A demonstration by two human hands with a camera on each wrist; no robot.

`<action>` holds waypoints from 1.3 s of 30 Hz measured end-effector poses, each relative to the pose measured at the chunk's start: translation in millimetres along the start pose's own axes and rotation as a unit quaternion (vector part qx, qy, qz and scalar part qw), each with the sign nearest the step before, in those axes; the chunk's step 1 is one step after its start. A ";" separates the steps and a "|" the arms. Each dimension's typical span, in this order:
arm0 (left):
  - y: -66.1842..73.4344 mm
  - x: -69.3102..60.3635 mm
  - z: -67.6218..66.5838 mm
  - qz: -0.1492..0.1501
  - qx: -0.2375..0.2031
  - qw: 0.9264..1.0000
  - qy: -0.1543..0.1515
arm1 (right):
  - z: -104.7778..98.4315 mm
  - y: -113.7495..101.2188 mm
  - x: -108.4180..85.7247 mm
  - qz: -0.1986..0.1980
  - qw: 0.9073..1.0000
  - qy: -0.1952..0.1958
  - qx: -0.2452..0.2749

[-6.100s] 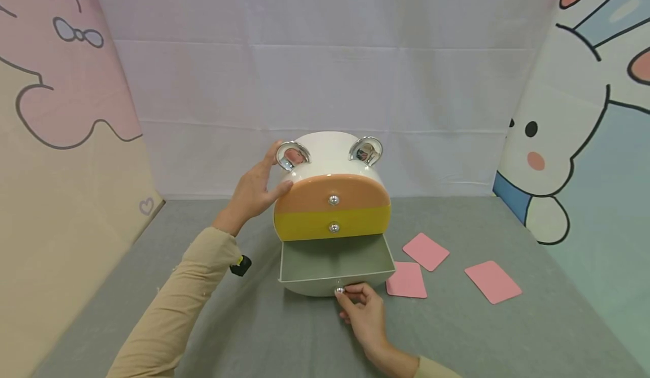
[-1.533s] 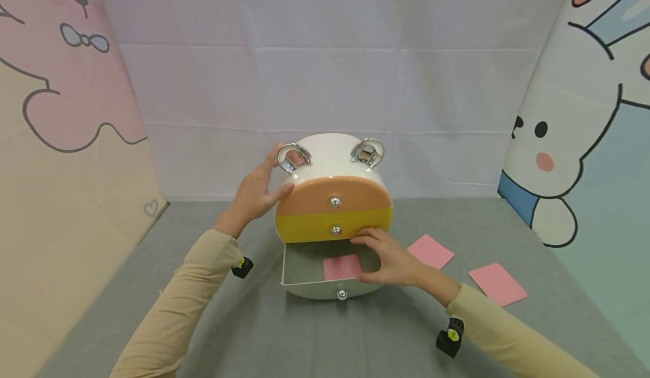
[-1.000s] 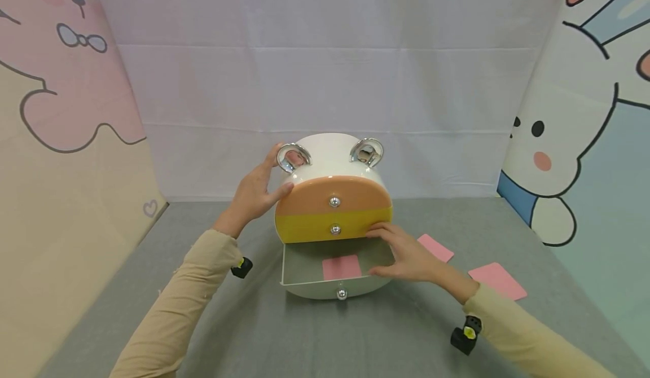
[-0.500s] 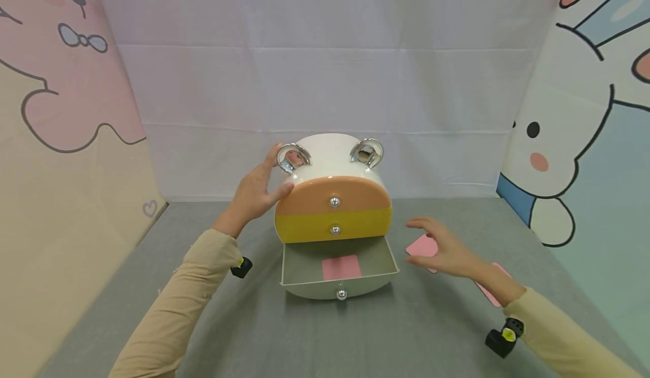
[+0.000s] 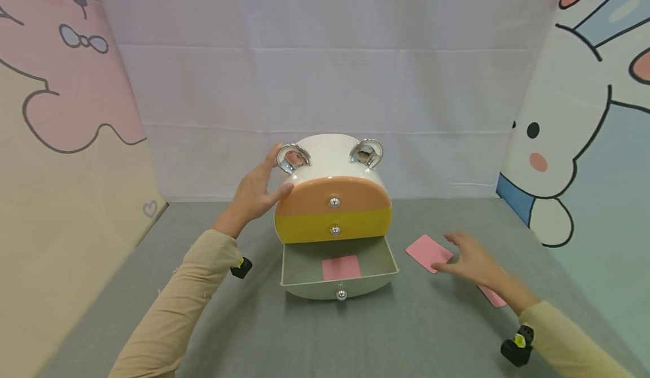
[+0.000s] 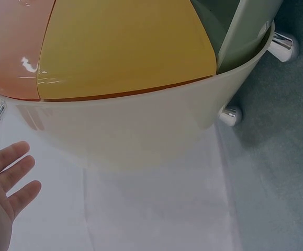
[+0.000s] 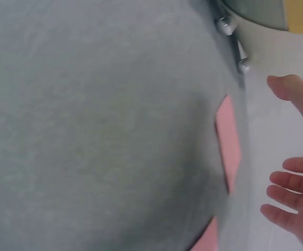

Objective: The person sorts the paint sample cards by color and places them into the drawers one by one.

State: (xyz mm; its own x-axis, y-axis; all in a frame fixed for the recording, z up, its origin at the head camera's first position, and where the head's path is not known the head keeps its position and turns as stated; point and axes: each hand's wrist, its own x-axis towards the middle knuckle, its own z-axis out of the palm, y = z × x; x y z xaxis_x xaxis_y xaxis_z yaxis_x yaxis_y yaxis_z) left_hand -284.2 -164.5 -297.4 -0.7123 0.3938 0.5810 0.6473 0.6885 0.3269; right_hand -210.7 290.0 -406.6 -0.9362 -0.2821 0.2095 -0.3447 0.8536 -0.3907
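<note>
A small drawer cabinet (image 5: 330, 155) has a white rounded top, chrome ear-like loops, and orange, yellow and grey-green drawer fronts. Its bottom drawer (image 5: 307, 291) is pulled out, with a pink card (image 5: 341, 268) lying inside. My left hand (image 5: 252, 196) rests at the cabinet's upper left side, thumb along the front edge; the left wrist view shows extended fingers (image 6: 16, 172). Out to the right, my right hand (image 5: 472, 262) hovers with thumb and fingers spread, holding nothing. Close to its thumb lies a second pink card (image 5: 424, 251). A third card (image 5: 492, 296) is partly hidden beneath that wrist.
Grey cloth covers the table (image 5: 284, 344). White fabric (image 5: 325, 84) hangs behind the cabinet, and printed panels with cartoon animals stand on both sides. Chrome feet (image 6: 231, 115) support the cabinet.
Earlier my right hand pinched the bottom drawer's knob, then released a card inside that drawer. Since then it has moved right, over the cards on the table. My left hand stays put.
</note>
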 end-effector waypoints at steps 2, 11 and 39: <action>-0.2 0.0 0.3 0.000 0.000 1.000 0.000 | 5.8 4.0 -1.9 0.002 1.000 0.003 -0.021; -0.2 -0.4 -0.2 -0.005 -0.001 1.000 -0.004 | 26.1 10.1 -2.6 0.055 0.997 0.003 -0.054; -1.7 -1.9 0.0 0.000 0.000 1.000 -0.004 | 31.3 15.7 5.0 0.067 0.996 -0.016 -0.048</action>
State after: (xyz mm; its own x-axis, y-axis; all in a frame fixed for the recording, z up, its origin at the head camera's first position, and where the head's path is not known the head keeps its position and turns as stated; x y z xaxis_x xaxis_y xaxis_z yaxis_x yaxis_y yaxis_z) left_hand -284.0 -166.4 -299.1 -0.7141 0.3984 0.5756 0.6475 0.6884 0.3268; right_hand -222.9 288.3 -439.7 -0.9756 -0.1753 0.1325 -0.2099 0.9219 -0.3257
